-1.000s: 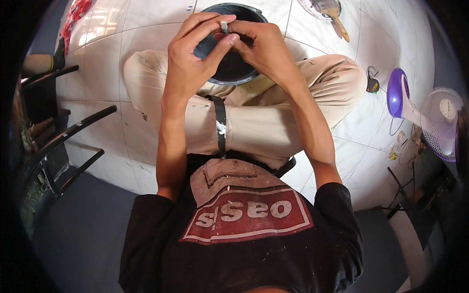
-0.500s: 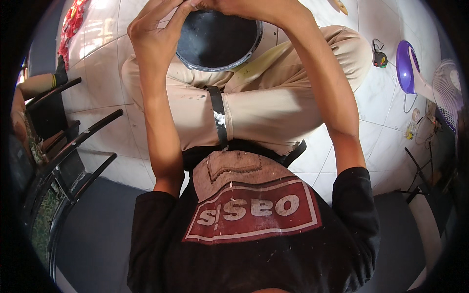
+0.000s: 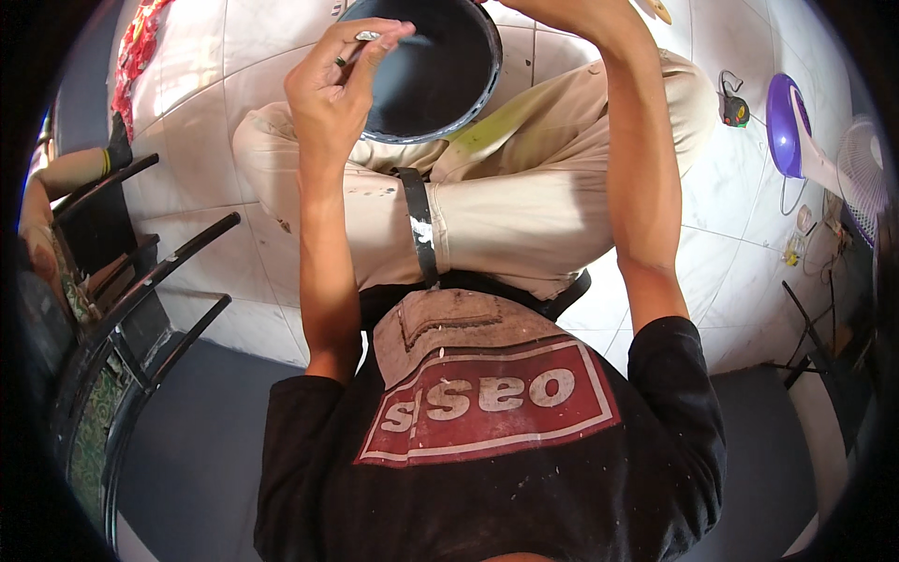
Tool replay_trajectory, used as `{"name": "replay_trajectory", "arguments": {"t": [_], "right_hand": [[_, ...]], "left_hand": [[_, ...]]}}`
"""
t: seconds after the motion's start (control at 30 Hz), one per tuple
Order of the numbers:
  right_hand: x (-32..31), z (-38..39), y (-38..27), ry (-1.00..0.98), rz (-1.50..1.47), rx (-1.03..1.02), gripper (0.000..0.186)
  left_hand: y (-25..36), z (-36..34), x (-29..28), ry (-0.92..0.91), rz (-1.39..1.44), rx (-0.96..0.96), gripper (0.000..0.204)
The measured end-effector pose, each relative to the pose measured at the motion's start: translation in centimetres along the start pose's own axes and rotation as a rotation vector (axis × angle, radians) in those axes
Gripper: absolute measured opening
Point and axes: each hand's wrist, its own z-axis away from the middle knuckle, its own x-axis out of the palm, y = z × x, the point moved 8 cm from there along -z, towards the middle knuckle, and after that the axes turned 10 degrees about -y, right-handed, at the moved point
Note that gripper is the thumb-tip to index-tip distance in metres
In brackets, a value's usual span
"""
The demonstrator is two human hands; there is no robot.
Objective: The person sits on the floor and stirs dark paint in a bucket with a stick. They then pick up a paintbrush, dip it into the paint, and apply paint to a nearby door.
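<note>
A round dark bucket [image 3: 435, 80] with a scuffed rim stands on the tiles in front of my crossed legs. My left hand [image 3: 342, 84] is over its left side, fingers curled and thumb tip close to the index finger. A small pale, shiny bit shows between those fingers, too small to name. Past the bucket's right side, my right hand [image 3: 552, 11] reaches along the upper edge of the picture. Its fingers are mostly cut off, so I cannot see what it holds, if anything.
Black metal chair frames [image 3: 178, 253] stand at left, near another person's limb [image 3: 70, 173]. Red crumpled material [image 3: 140, 61] lies at far left. On the right are a small black-and-green device [image 3: 735, 112] and a purple-and-white electric fan [image 3: 785, 126].
My hands, together above the bucket's far rim before, are now apart. The left has come nearer to me, over the bucket; the right has shifted right and farther away.
</note>
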Motion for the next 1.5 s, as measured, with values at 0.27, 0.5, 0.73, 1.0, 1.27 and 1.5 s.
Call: {"name": "replay_trajectory", "arguments": {"t": [0.27,0.5,0.73,1.0,1.27,1.5], "right_hand": [[-1.1,0.2,-0.3,0.007,0.072,0.150,0.037],[-1.1,-0.2,0.1,-0.005,0.068,0.251,0.038],[-0.3,-0.8,0.5,-0.061,0.239,0.058,0.034],[-0.1,-0.8,0.5,-0.078,0.264,0.122,0.030],[-0.7,-0.8,1.1,-0.003,0.491,-0.091,0.026],[-0.3,1.4,2.1,0.022,0.174,0.124,0.022]], "left_hand": [[0.2,0.7,1.2,0.090,-0.067,0.045,0.011],[0.3,0.3,-0.6,0.109,0.033,0.009,0.013],[-1.1,1.1,1.0,-0.045,0.109,-0.078,0.011],[-0.8,1.1,1.2,-0.086,-0.062,-0.001,0.013],[-0.3,-0.4,-0.1,-0.106,-0.204,-0.052,0.010],[2.3,1.0,-0.3,-0.091,-0.297,0.133,0.011]]}}
